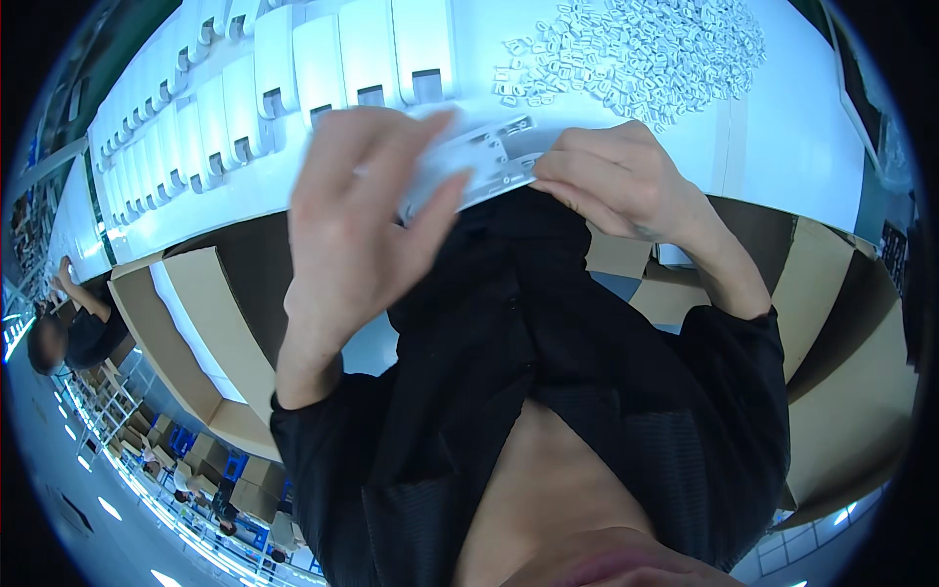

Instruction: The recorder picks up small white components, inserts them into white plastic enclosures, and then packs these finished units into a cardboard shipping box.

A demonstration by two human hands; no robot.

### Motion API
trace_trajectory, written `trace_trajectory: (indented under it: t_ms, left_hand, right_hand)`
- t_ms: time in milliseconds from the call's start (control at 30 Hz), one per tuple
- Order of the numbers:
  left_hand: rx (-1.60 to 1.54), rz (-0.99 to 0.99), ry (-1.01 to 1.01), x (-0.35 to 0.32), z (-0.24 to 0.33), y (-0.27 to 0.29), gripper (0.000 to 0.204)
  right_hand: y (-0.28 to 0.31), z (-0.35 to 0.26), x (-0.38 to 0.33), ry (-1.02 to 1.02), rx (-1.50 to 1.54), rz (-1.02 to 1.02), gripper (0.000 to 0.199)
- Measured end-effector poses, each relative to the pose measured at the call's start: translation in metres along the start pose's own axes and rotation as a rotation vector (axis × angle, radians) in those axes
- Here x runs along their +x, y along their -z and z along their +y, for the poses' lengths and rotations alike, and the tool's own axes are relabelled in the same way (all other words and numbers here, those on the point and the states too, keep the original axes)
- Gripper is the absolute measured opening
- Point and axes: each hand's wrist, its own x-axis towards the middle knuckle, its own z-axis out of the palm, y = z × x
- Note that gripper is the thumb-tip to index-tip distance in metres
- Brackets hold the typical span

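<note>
A white plastic casing (479,161) is tilted in front of my body, at the near edge of the table, with its hollow inner side showing. My left hand (362,196) is smeared by motion; its thumb and fingers lie around the casing's left end. At the other end, my right hand (616,176) is closed, fingertips pinched at the casing's corner. Whether a small piece sits between those fingertips is hidden.
Several similar white casings (318,64) stand in rows at the table's left. Small white plastic clips (646,59) lie heaped at the back right. Open cardboard boxes (215,293) (841,372) stand below the table edge on both sides. Another person (83,318) works far left.
</note>
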Motion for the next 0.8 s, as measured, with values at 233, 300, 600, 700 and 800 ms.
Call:
trace_trajectory:
  t_ms: [233,300,600,700,800]
  left_hand:
    - [-0.754,-0.259,0.754,-0.032,-0.009,0.003,0.033]
    - [-0.987,0.043,0.904,-0.039,-0.002,0.0,0.036]
    - [-1.16,0.286,0.922,-0.049,-0.008,0.001,0.05]
    - [-1.176,0.319,0.926,-0.051,-0.01,-0.004,0.045]
    - [-1.271,0.347,0.859,-0.049,-0.011,-0.007,0.048]
  right_hand:
    - [0.012,0.021,0.032,0.063,-0.005,0.086,0.009]
    - [0.025,0.035,0.041,0.007,-0.18,0.099,0.008]
    - [0.048,0.073,0.067,-0.13,-0.336,-0.248,0.008]
    - [0.051,0.076,0.075,-0.042,-0.304,-0.344,0.009]
    - [0.045,0.086,0.076,-0.019,-0.466,-0.36,0.01]
